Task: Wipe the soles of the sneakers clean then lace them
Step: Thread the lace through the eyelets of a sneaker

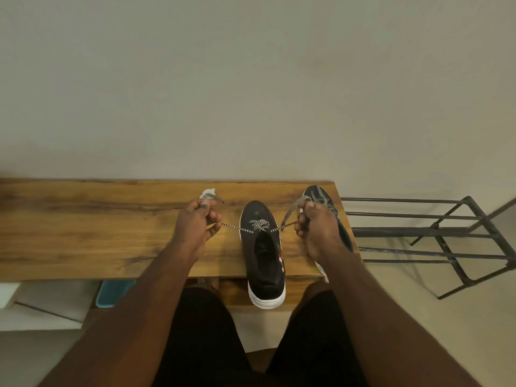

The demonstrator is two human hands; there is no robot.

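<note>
Fingers of both hands curl tight around a speckled shoelace [236, 226], the left hand [194, 222] and right hand [315, 227] drawing its ends apart, taut. Between them a black sneaker [262, 255] stands upright on a wooden table [83, 227], heel overhanging the near edge. The lace looks light, soft and limp, best pinched near its ends. Farther back lie a second sneaker [321, 195], partly hidden, and a crumpled white wipe [208, 192].
</note>
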